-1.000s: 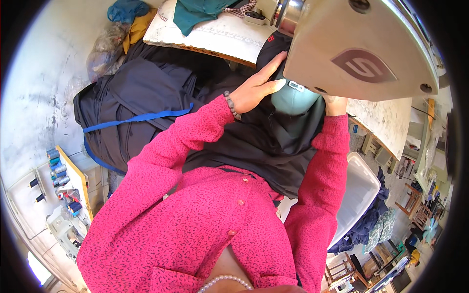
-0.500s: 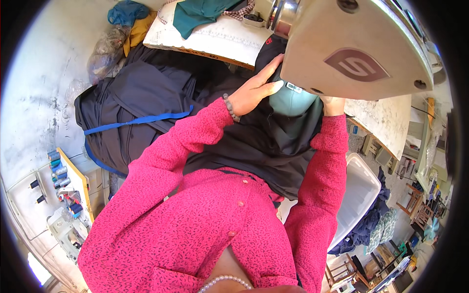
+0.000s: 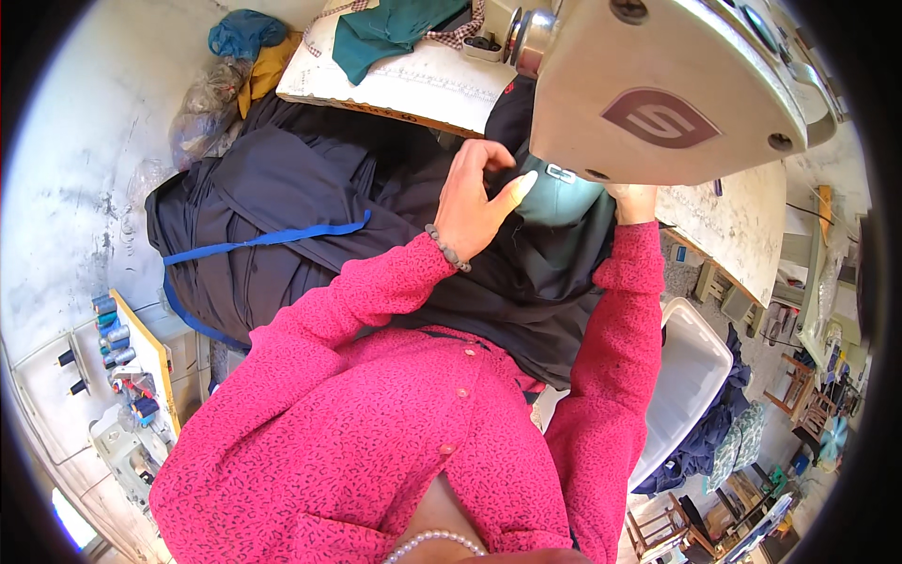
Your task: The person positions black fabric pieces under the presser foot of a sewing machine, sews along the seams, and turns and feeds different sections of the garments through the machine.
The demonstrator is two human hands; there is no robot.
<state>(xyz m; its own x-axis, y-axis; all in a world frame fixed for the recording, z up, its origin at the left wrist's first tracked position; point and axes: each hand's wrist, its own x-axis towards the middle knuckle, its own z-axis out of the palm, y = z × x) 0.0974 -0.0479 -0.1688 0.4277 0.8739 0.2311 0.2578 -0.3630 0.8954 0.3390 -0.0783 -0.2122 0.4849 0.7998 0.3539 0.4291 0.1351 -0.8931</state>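
Note:
A large beige sewing machine head with a dark red emblem fills the upper right. Under it lies a rounded teal surface, with a small pale rectangular piece at its top edge. Dark cloth surrounds the teal area and drapes down over my lap. My left hand hovers just left of the teal area, its fingers bent and the thumb apart, with nothing visible in it. My right hand is at the teal area's right side, its fingers hidden by the machine head.
A heap of dark fabric with a blue strip spreads to the left. Green cloth lies on the white tabletop behind. A white plastic bin stands at right. Thread spools stand at far left.
My left hand has drawn back slightly from beneath the machine head, and its outstretched fingers have curled. My right hand remains beside the teal area. The whole view has shifted slightly.

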